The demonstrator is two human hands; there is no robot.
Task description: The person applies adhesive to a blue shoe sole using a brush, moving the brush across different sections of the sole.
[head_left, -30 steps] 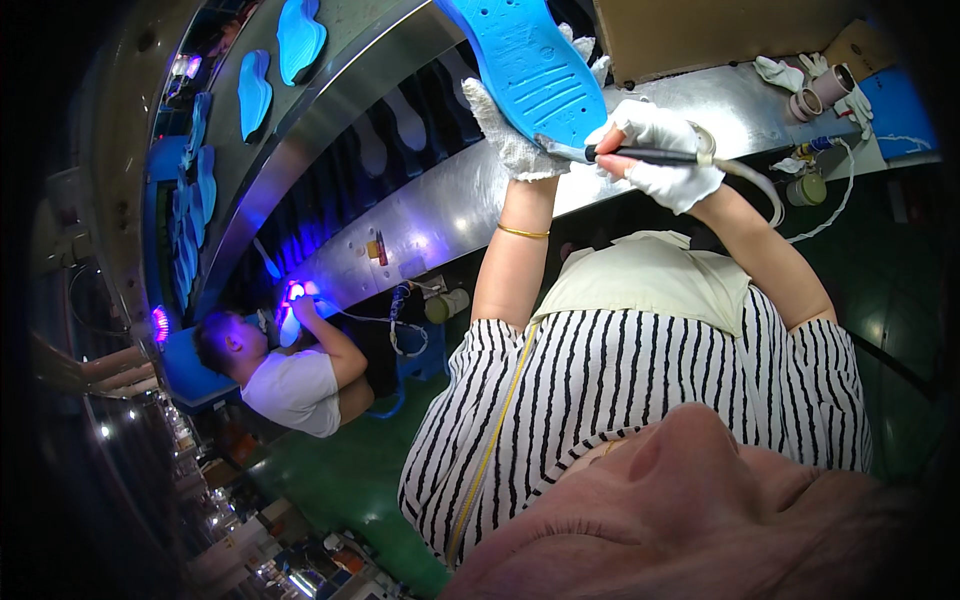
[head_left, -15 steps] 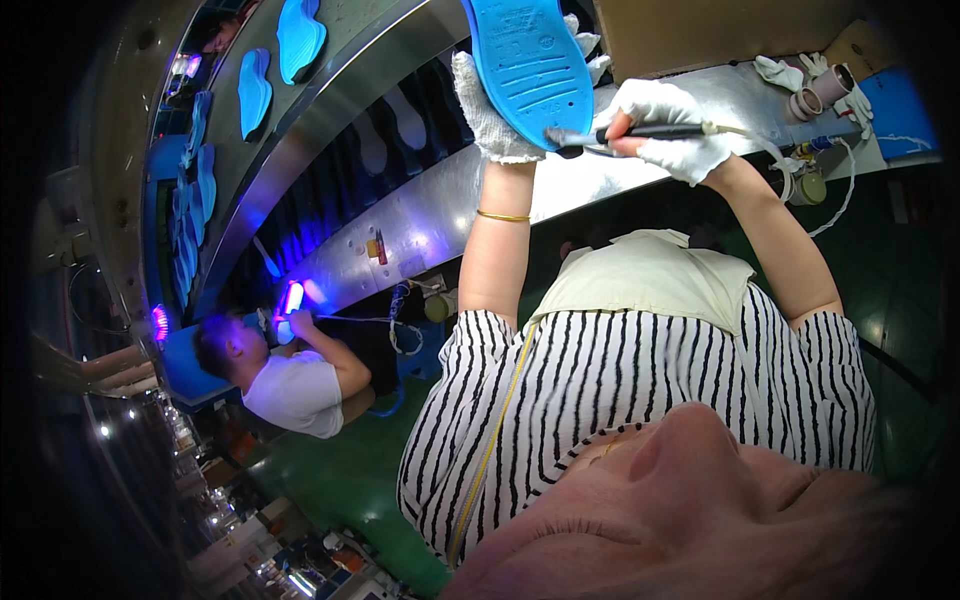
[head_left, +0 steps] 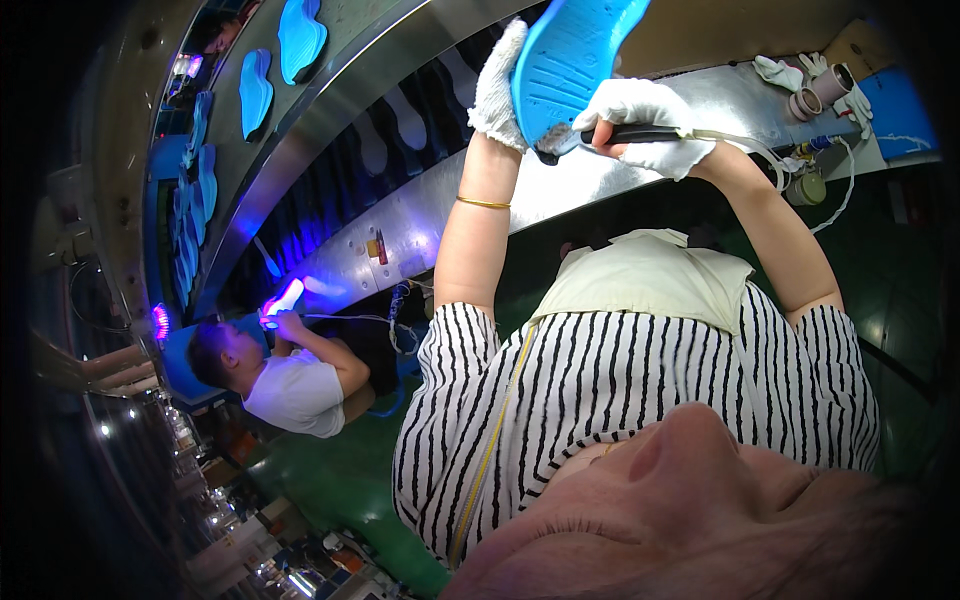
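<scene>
A blue shoe sole (head_left: 565,70) is tilted at the top of the view, its upper end cut off by the frame. My left hand (head_left: 497,95), in a white knit glove, is closed around the sole's left edge, most of its fingers hidden behind it. In my right hand (head_left: 650,110), gloved with bare fingertips showing, is a black-handled brush (head_left: 640,133) with a pale hose running from its rear end. The brush's tip meets the sole's lower end, beside a dark patch at the edge.
Below the sole runs a shiny metal ledge (head_left: 590,185). Left of it, a conveyor belt (head_left: 360,25) carries blue soles (head_left: 256,92). Rolls of tape (head_left: 825,85), loose gloves (head_left: 778,73) and a small jar (head_left: 806,188) lie to the right. A co-worker (head_left: 295,390) sits at far left under purple light.
The sole has turned, its upper end swinging right. My left hand has moved up beside it, and my right hand has shifted slightly left with the brush. The co-worker's hands moved left.
</scene>
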